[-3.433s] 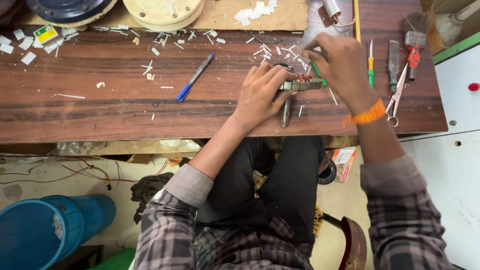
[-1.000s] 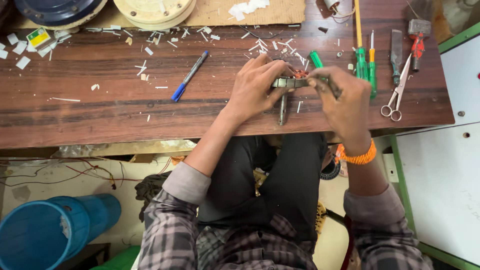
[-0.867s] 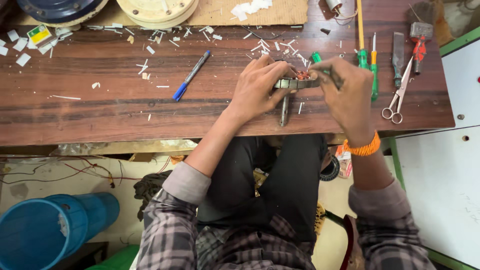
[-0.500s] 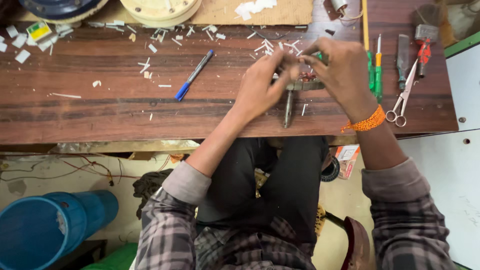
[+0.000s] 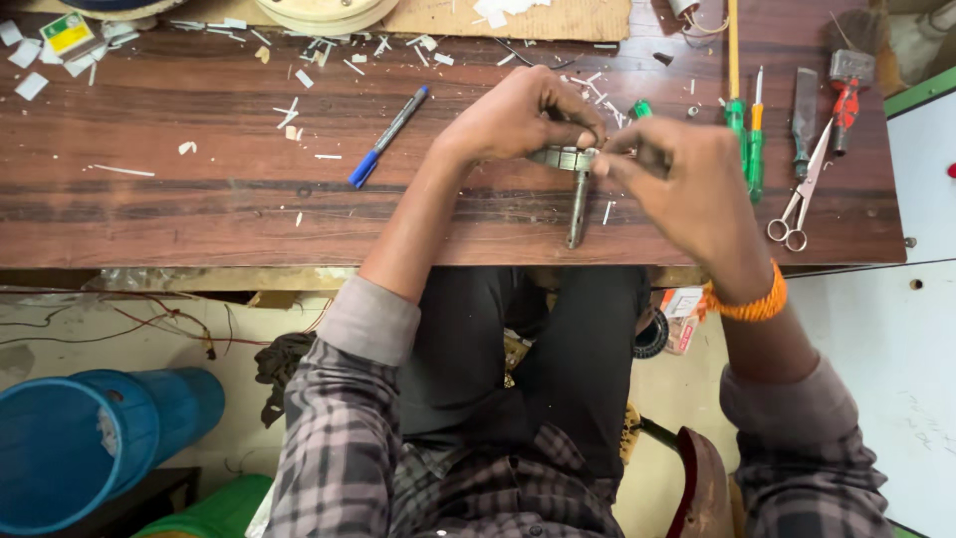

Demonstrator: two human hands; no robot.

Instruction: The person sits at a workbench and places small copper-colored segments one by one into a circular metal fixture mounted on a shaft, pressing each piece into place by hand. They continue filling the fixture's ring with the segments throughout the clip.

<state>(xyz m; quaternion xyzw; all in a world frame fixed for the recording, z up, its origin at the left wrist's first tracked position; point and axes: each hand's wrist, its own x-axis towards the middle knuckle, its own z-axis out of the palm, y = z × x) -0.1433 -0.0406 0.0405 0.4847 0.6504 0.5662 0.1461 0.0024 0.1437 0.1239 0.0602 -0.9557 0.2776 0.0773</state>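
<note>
**Both hands on the small metal tool at the bench edge**

Head view: my left hand (image 5: 518, 115) is curled over the top of a grey metal tool (image 5: 570, 174), fingers closed on its flat head, thumb tip on the right end. My right hand (image 5: 687, 184) comes in from the right, fingertips pinched together at that same end; whether they grip the tool itself or a tiny part on it, I can't tell, it's blurred. The tool's stem hangs toward me, resting on the wooden bench (image 5: 199, 199) near its near edge.

To do this well, I judge: keep the left grip firm so the head doesn't twist, work with the right fingertips only, and keep the stem braced on the wood.

The tool sits between both hands, touching both. Left of it lies a blue pen (image 5: 388, 136), well apart. To the right are green screwdrivers (image 5: 745, 134) and scissors (image 5: 802, 194). White scraps (image 5: 299, 110) are scattered on the far side.
</note>
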